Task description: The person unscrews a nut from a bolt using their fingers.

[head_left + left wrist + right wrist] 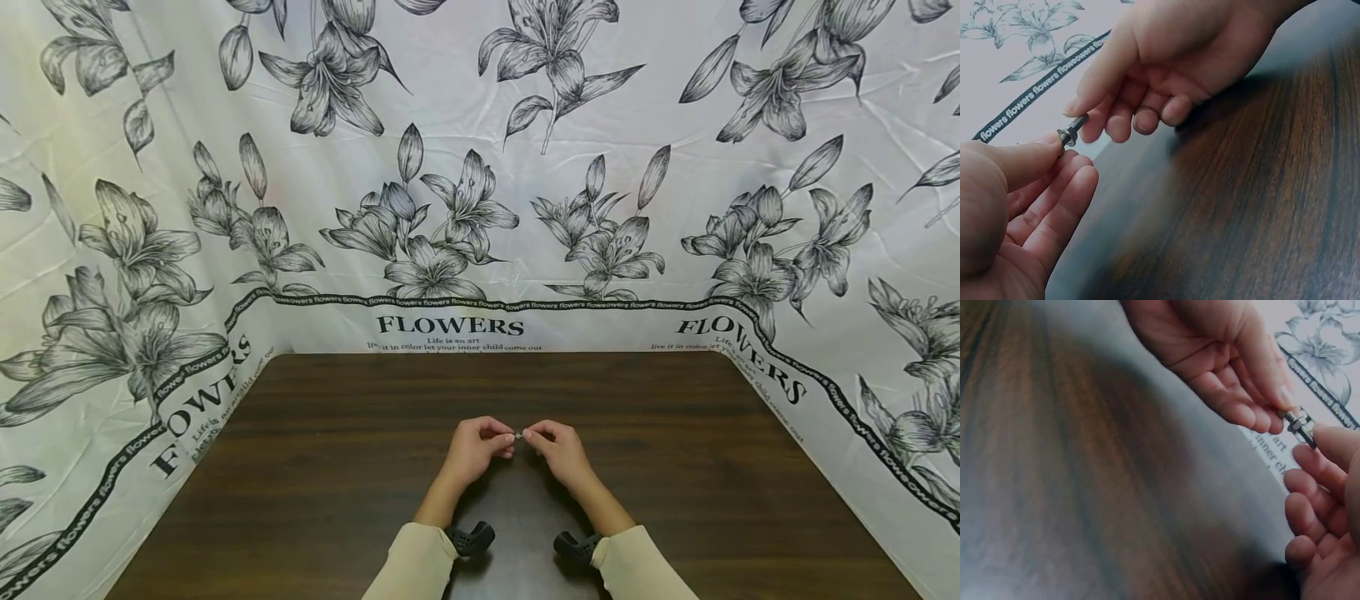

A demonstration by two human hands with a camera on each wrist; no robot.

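A small metal bolt (pixel 1077 123) with a threaded shank spans the gap between both hands' fingertips. Partway along it sits a nut-like collar (pixel 1298 424); whether a washer lies against it cannot be told. My left hand (pixel 472 451) pinches one end of the bolt between thumb and fingers. From the other side, my right hand (pixel 562 454) pinches the opposite end with thumb and index finger, its other fingers loosely curled below. The fingertips cover both ends of the bolt. Both hands are held over the table, tips facing each other.
The dark wood-grain table (pixel 337 433) stretches around the hands. White cloth (pixel 450 100) with printed flowers hangs along its back and sides. Dark wrist-worn devices (pixel 472 540) sit at both cuffs.
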